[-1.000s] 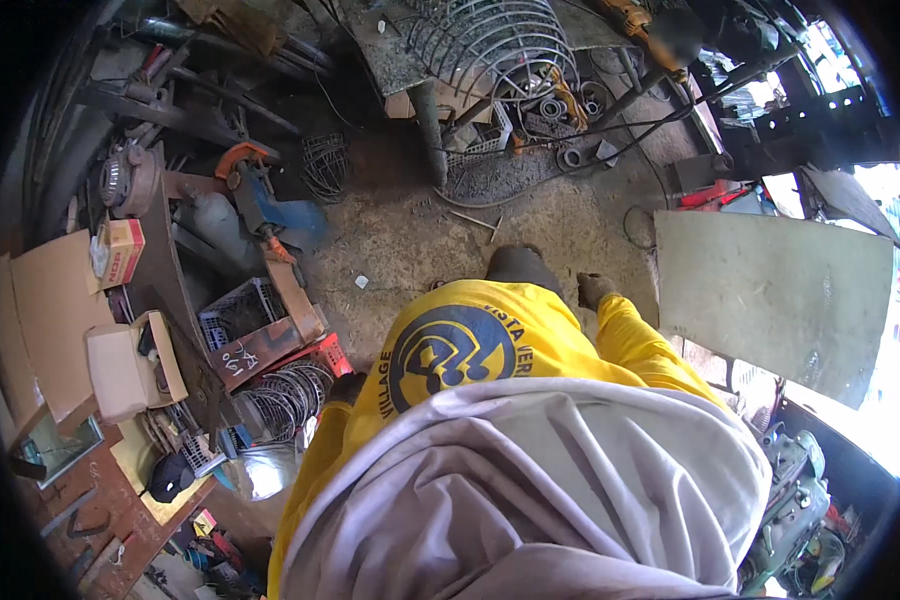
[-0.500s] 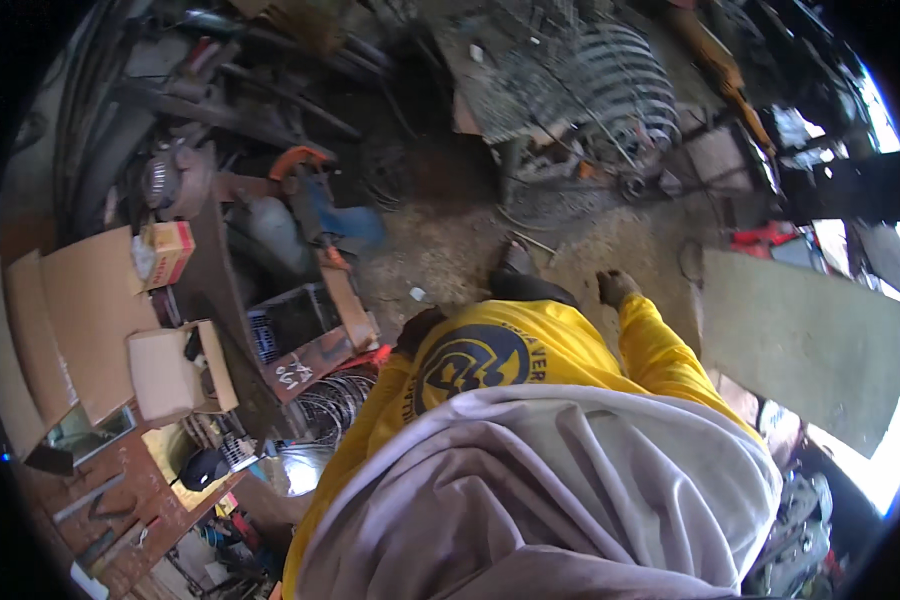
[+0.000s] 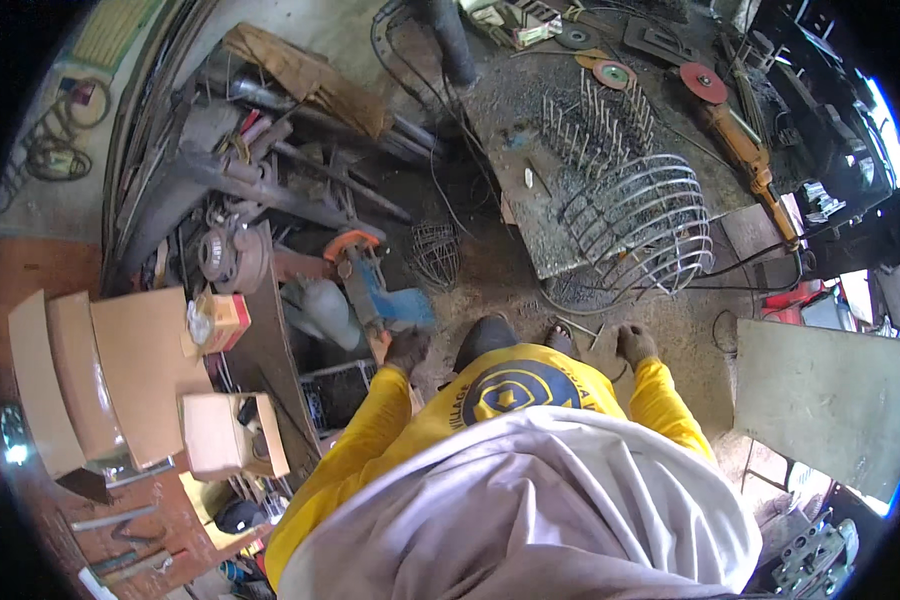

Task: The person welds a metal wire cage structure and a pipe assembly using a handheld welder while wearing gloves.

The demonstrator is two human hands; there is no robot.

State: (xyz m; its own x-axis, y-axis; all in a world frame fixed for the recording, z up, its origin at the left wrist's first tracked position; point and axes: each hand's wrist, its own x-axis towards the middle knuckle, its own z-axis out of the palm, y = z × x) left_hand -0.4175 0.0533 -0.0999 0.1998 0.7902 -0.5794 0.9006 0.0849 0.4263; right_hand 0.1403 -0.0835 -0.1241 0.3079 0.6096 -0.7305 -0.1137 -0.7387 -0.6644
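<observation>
My left hand (image 3: 407,348) hangs at my left side with its fingers curled in. It is beside a blue metal machine part (image 3: 395,300) and the edge of a low bench. My right hand (image 3: 635,342), low on my right, has its fingers bent and shows nothing in them. Both arms wear yellow sleeves and are held away from my body. Ahead to the right, a round cage of bent metal rods (image 3: 655,225) rests on a worktable (image 3: 525,190). Neither hand touches it.
An orange angle grinder (image 3: 735,140) with a red disc lies right of the cage. Upright rods (image 3: 600,125) stand behind it. Cardboard boxes (image 3: 225,435) are on the left; a smaller wire cage (image 3: 436,255) sits on the floor. A pale board (image 3: 820,400) leans at the right.
My view has shifted, and the worktable with the cage shows more fully. My left hand has come into sight, out from my side. My right hand is lower in the picture.
</observation>
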